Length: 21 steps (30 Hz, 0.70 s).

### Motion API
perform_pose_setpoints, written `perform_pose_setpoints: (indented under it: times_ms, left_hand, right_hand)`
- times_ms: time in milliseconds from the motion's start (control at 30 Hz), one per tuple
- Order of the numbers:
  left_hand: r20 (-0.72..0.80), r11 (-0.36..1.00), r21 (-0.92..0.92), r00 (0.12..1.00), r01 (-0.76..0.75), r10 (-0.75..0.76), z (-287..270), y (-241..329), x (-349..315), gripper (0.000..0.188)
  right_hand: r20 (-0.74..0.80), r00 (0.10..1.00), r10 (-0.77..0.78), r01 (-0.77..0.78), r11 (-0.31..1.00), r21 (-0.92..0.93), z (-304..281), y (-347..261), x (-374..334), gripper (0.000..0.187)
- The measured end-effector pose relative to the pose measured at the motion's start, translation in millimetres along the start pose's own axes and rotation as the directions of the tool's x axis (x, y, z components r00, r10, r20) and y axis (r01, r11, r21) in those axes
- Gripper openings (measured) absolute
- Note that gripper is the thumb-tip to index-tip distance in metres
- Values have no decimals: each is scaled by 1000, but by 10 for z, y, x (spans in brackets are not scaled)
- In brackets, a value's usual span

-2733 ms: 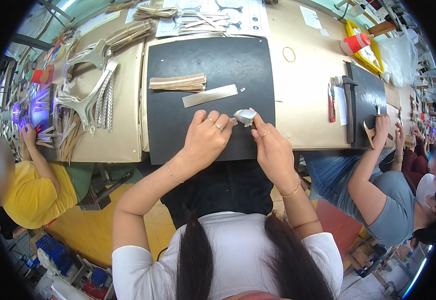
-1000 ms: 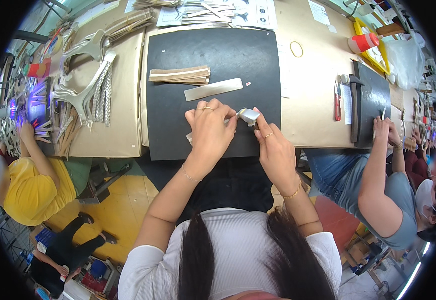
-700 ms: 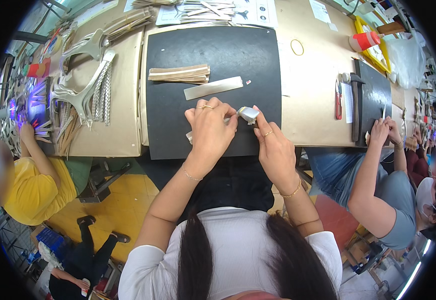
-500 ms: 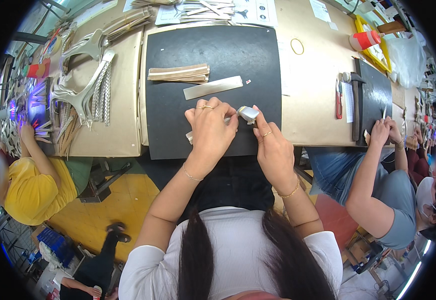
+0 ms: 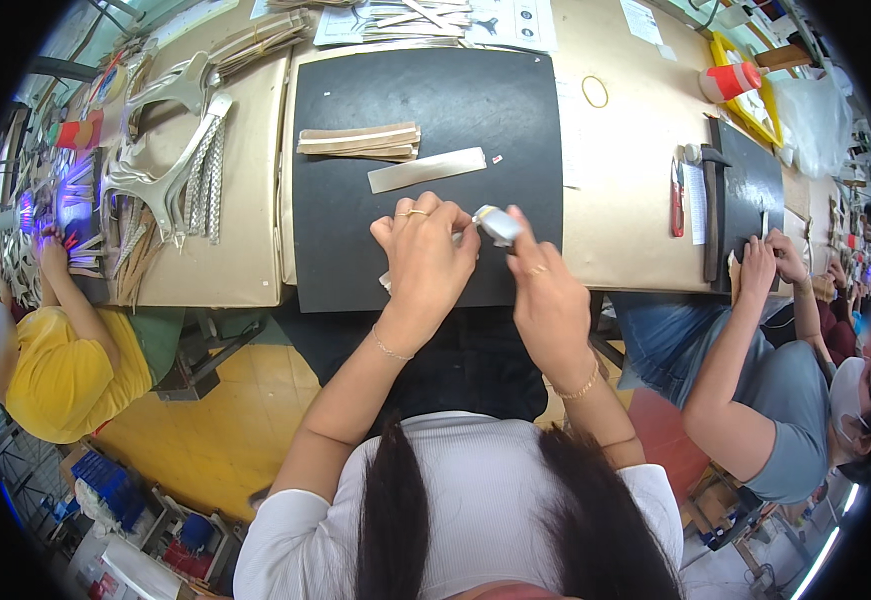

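A small silver piece (image 5: 499, 226) is over the black mat (image 5: 436, 100), held in the right hand (image 5: 548, 295). The left hand (image 5: 424, 245) pinches a pale strip (image 5: 387, 282), mostly hidden. Brown strips (image 5: 361, 142) lie farther up. The mat sits on the desk (image 5: 621, 200).

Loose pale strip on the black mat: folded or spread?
Spread. The pale strip lies lengthwise on the black mat, both ends visible, with no fold showing.

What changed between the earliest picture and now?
The left hand has turned to point farther forward, its forearm swung inward; a pale strip's end now shows beside it. The right hand stays by the silver piece; the strip bundle and loose silvery strip lie unmoved on the black mat.
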<state>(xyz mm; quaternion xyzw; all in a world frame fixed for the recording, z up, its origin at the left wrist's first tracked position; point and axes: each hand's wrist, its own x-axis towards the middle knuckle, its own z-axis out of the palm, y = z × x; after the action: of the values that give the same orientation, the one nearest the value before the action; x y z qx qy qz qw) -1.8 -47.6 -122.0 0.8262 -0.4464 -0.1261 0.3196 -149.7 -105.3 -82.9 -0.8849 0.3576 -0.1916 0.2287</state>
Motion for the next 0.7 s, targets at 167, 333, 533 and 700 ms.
perform_pose_setpoints:
  times_ms: [167, 333, 533, 700]
  left_hand:
    - [-13, 1000, 5, 1000, -15, 15, 6, -6, 0, 9]
    - [-18, 999, 22, 999, -26, 26, -1, -8, -32, 9]
    - [-43, 996, 6, 995, -86, 86, -112, -112, -121, 12]
    - [-58, 997, -26, 996, -70, 68, -100, -138, -140, 9]
  right_hand:
    - [-16, 1000, -2, 2, 1000, -16, 48, 51, 69, 54]
    - [36, 999, 16, -14, 999, -49, 54, 29, 21, 50]
    - [110, 994, 21, -5, 989, -145, 78, 39, 51, 49]
    - [112, 993, 23, -9, 992, -125, 58, 35, 35, 49]
